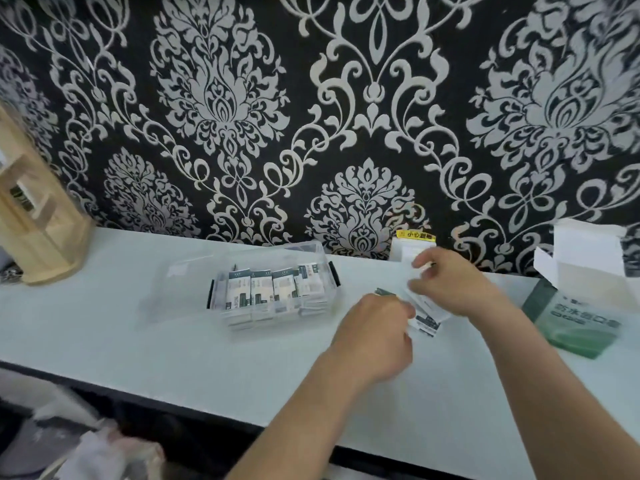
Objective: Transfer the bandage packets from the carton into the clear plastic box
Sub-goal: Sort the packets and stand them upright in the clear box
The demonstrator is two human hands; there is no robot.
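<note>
A clear plastic box (pixel 322 258) with black side clips stands on the white table (pixel 173 341), holding several rows of white-and-dark-green bandage packets (pixel 273 292). To its right, my left hand (pixel 374 334) and my right hand (pixel 453 285) together hold a small bunch of bandage packets (pixel 427 317) just above the table; my fingers curl round them. The green carton (pixel 575 323) lies open at the far right with its white flaps (pixel 585 258) raised. The image is blurred around my hands.
The box's clear lid (pixel 173 292) lies on the table left of it. A wooden rack (pixel 38 216) stands at the far left. A white item with a yellow label (pixel 412 245) leans against the patterned wall. White bags (pixel 104 452) sit below the table's front edge.
</note>
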